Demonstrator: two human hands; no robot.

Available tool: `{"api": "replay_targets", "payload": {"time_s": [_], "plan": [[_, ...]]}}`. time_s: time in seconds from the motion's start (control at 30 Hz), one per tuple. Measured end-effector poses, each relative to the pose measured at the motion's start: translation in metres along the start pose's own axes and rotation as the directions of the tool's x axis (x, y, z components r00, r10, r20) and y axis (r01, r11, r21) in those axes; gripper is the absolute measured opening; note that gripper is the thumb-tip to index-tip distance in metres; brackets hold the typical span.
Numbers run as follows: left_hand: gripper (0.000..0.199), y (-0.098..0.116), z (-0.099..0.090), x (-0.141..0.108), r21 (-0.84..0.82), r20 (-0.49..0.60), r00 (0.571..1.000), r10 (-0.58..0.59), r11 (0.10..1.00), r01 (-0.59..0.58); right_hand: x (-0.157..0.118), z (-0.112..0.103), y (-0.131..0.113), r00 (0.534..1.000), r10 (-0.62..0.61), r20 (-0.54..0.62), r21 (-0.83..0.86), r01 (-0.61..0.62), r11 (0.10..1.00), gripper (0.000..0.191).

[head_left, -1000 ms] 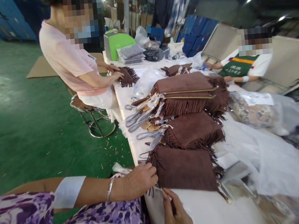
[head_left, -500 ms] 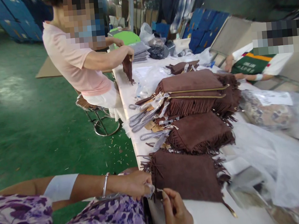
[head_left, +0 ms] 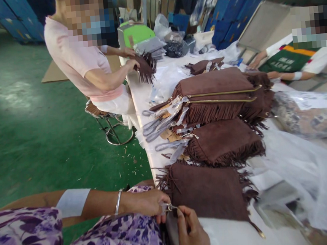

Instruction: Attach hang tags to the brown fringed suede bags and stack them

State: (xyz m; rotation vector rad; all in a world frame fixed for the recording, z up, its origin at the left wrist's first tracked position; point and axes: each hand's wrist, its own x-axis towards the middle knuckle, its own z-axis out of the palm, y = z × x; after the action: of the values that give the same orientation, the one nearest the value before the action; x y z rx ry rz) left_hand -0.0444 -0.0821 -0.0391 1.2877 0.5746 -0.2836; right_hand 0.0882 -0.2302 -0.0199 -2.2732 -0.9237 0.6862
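Observation:
My left hand (head_left: 149, 203), coming in from the left with a bangle at the wrist, is closed on a small metal clasp (head_left: 169, 207) partly wrapped in clear plastic. My right hand (head_left: 192, 228) pinches a small dark tab just beside the clasp. Both hands meet at the near left corner of a dark brown fringed pouch (head_left: 206, 191) lying flat on the table. A brass-coloured zip end sticks out at its lower right corner. Whether the clasp and the tab are hooked together I cannot tell.
Beyond the pouch lie another fringed pouch (head_left: 225, 140) and a stack of brown pouches (head_left: 214, 82) with wrapped grey straps (head_left: 155, 129). Plastic bags (head_left: 300, 179) cover the table's right side. A seated co-worker (head_left: 80, 61) handles a brown fringed piece; another person (head_left: 289, 58) is at right.
The metal clasp between my hands now shows more plainly. My right hand keeps its pinch. The seated co-worker has raised and spread the fringed piece. The view has shifted slightly.

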Motion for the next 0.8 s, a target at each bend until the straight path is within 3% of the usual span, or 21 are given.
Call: {"api": "replay_targets", "payload": {"time_s": [0.27,0.37,0.43,0.53,0.67,0.8], "plan": [[0.025,0.013,0.002,-0.007,-0.049,-0.003,1.0,-0.003,0.999,0.003,-0.003,0.003,0.0,0.998,-0.057,0.02,-0.193,0.06,0.979,0.048],[0.014,0.023,0.003,-0.009,-0.143,-0.009,0.998,-0.054,0.988,0.052,-0.004,0.005,-0.003,0.997,-0.075,0.006,-0.253,0.074,0.965,0.047],[0.018,0.026,0.005,-0.009,-0.247,-0.064,0.994,-0.087,0.966,0.069,-0.006,0.006,-0.004,0.995,-0.096,0.013,-0.266,0.096,0.959,0.048],[0.031,0.023,0.006,-0.004,-0.355,-0.091,0.99,-0.107,0.932,0.068,-0.007,0.007,-0.005,0.993,-0.111,0.039,-0.267,0.117,0.957,0.048],[0.026,0.016,0.004,0.004,-0.403,-0.027,0.985,-0.172,0.904,0.146,-0.007,0.006,-0.006,0.99,-0.112,0.085,-0.287,0.132,0.949,0.043],[0.021,0.014,0.005,0.008,-0.467,-0.094,0.968,-0.233,0.869,0.164,-0.007,0.004,-0.009,0.984,-0.147,0.104,-0.303,0.172,0.937,0.04]]}}
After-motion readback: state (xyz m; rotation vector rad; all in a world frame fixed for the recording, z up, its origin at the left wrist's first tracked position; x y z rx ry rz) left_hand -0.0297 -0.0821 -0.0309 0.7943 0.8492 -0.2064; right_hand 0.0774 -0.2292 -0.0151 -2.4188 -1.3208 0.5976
